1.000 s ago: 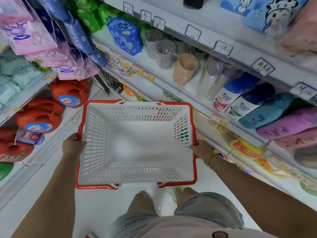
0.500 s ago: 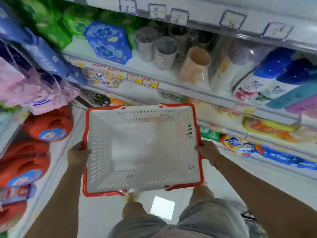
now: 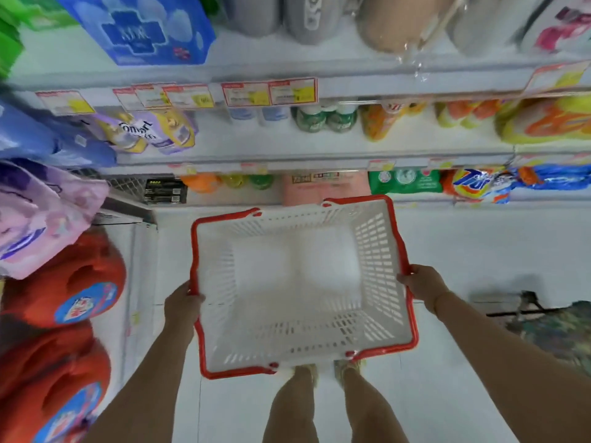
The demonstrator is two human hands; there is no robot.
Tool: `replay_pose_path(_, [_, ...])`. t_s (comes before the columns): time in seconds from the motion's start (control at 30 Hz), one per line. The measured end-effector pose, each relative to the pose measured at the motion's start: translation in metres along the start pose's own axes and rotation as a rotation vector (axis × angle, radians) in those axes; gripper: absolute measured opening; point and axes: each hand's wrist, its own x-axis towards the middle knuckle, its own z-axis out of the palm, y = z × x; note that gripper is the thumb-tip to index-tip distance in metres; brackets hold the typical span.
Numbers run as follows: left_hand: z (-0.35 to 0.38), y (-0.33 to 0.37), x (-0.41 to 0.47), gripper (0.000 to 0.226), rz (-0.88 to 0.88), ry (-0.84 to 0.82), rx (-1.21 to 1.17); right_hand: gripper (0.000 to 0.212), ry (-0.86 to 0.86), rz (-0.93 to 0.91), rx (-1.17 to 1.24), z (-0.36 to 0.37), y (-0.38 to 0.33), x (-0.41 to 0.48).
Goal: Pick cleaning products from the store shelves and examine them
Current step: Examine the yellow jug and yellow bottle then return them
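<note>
Along the front edge of the middle shelf (image 3: 287,148) stand the goods the job asks for, none taken yet: the Comfort pouches (image 3: 153,132) toward its left end and the green bottles (image 3: 326,118) near its middle. One level down, toward the right, lies the Tide bag (image 3: 476,183). Beside the left arm, on a separate rack, sit the red jugs (image 3: 73,282). Both hands are taken up with the basket (image 3: 377,266), which holds nothing and hangs over the floor in front of the legs. The left hand (image 3: 184,302) is clamped on the red rim at its left side and the right hand (image 3: 422,282) on the rim at its right side, so one must let go before anything can be lifted. I judge the pouches soft and slick, with liquid that slumps when tipped, so they are best taken round the upper body rather than by a corner. The bottles look stiff and light enough for one hand, gripped round the waist below the cap. The jugs are probably the heaviest. What seems a moulded handle hollow on top would be the place to hook the fingers, though blur leaves that uncertain. The bag should be limp and shifting, so a hand underneath suits it better than a pinch of film.
</note>
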Motion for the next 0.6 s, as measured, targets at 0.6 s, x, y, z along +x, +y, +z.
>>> replay_pose_path(0.6, [0.189, -0.067, 0.224, 0.044, 0.031, -0.121, 0.23, 0.017, 0.055, 0.164, 0.21, 0.126, 0.077, 0.255])
